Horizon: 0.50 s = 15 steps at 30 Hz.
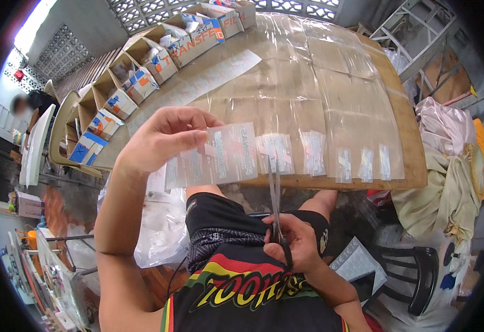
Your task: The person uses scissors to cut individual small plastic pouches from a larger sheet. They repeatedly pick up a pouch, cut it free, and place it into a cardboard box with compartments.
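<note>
My left hand [179,133] pinches the upper edge of a translucent film strip [229,155] printed with a row of repeated lettering. It hangs just above the table's front edge. In my right hand [298,242], close to my body, is a pair of scissors [276,199] with black handles. The blades point away from me, nearly together, their tips over a pile of cut film labels [281,153]. Further right lie another pile of cut labels [315,152] and three smaller groups, among them a label stack [385,162] at the far right.
Plastic sheeting over cardboard covers the table [283,91]. A long printed film sheet [225,76] lies toward the back. Open cardboard boxes [142,81] line the left and rear edge. A black plastic chair [422,274] and a stepladder [412,45] stand right; a person [38,103] is far left.
</note>
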{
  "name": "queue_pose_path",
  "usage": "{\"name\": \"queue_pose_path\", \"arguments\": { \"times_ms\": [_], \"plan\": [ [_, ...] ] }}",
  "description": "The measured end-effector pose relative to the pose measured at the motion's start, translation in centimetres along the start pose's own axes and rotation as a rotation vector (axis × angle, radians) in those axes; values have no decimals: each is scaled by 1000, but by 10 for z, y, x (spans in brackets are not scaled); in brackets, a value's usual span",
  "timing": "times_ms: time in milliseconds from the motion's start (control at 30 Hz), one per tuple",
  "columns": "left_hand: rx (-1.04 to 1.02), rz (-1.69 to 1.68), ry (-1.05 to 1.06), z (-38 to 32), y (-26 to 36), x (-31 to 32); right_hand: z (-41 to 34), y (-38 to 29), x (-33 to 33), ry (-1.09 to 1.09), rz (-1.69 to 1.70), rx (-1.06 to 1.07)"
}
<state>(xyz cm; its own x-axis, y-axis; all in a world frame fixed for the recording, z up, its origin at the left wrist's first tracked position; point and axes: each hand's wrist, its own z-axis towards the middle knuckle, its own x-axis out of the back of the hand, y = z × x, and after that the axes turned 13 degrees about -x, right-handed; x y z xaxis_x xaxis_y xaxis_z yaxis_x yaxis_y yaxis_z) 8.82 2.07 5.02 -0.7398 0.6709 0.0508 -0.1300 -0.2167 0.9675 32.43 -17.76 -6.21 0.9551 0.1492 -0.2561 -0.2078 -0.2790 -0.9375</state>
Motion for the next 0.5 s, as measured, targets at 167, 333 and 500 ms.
{"name": "queue_pose_path", "arguments": {
  "times_ms": [167, 333, 500],
  "plan": [
    [33, -229, -29, -3, -19, -15, 7, -5, -7, -38, -21, 23],
    [18, -155, 35, -3, -28, -24, 13, -6, -9, -5, -46, 56],
    [26, -211, 50, -1, -36, -26, 14, -5, -10, 4, 17, 38]
  ]
}}
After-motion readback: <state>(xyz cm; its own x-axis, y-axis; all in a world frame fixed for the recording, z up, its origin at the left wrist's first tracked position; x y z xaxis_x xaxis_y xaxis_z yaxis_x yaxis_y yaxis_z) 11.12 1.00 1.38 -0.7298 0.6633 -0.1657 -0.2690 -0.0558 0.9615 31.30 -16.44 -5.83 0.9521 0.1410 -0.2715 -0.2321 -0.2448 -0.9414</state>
